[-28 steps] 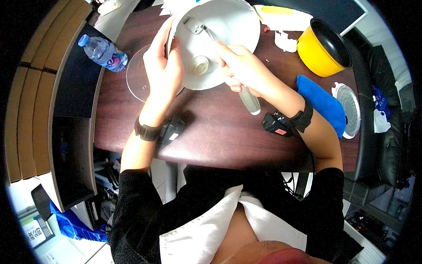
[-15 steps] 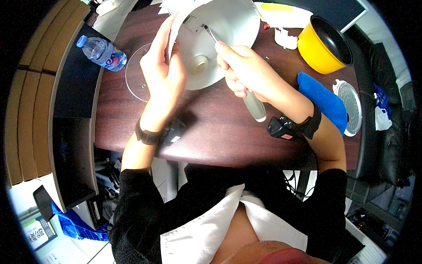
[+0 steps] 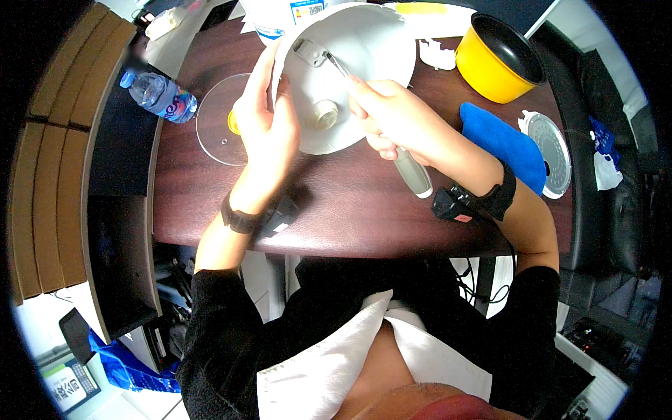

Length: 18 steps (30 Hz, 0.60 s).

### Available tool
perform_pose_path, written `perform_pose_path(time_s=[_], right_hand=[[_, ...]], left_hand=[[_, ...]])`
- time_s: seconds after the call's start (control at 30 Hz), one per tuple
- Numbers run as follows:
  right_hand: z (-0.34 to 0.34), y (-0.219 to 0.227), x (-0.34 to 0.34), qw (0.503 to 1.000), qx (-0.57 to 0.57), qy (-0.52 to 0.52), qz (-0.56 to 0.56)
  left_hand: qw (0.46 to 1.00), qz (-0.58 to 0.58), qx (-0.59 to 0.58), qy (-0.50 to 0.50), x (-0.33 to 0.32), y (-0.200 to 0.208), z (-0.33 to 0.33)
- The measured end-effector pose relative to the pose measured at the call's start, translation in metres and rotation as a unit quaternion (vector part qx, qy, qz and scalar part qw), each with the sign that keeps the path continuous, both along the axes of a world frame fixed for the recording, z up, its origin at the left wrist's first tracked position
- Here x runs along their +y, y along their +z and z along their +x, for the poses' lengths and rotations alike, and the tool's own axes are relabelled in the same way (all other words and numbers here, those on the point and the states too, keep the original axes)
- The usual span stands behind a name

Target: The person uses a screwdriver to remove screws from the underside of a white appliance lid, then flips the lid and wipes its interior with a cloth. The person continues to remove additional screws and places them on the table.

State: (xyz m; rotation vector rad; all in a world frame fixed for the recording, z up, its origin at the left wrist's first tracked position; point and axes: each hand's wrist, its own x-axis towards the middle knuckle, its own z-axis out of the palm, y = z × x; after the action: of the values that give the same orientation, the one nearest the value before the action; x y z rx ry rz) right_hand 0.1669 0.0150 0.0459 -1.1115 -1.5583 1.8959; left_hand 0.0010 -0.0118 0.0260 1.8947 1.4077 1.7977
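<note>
My left hand [image 3: 269, 126] grips the left rim of a white bowl-shaped shell [image 3: 381, 52], thumb inside and fingers behind, and holds it tilted toward me above the table. Inside the shell are a short round hub [image 3: 325, 116] and a small rectangular fitting [image 3: 308, 53] near the upper left. In my right hand [image 3: 392, 115] is a screwdriver [image 3: 416, 176] with a grey handle, its metal shaft pointing up and left. The tip lies at the right end of the fitting; whether it touches a screw cannot be made out.
A clear glass lid [image 3: 218, 148] and a water bottle [image 3: 164, 99] are to the left. On the right are a yellow pot [image 3: 486, 73], a blue cloth [image 3: 500, 143], a perforated disc [image 3: 544, 150] and a white plastic piece [image 3: 437, 56]. A white tub [image 3: 269, 31] stands behind the shell.
The head view has shifted slightly. The shell is tilted a little differently, with its hub lower in view. Both hands keep their grips, and the screwdriver tip stays by the fitting.
</note>
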Motion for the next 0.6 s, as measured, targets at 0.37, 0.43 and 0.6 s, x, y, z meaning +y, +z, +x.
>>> perform_pose_path(time_s=[0.37, 0.43, 0.6], right_hand=[[0.005, 0.004, -0.019, 0.999, 0.016, -0.019, -0.044], [0.005, 0.005, -0.021, 0.999, 0.008, -0.018, -0.047], [0.004, -0.002, -0.008, 0.994, -0.087, 0.000, 0.065]], left_hand=[[1.000, -0.001, -0.013, -0.012, -0.009, -0.009, 0.013], [1.000, 0.001, -0.015, -0.012, -0.011, -0.010, 0.014], [1.000, 0.004, 0.020, -0.003, -0.010, -0.010, 0.011]])
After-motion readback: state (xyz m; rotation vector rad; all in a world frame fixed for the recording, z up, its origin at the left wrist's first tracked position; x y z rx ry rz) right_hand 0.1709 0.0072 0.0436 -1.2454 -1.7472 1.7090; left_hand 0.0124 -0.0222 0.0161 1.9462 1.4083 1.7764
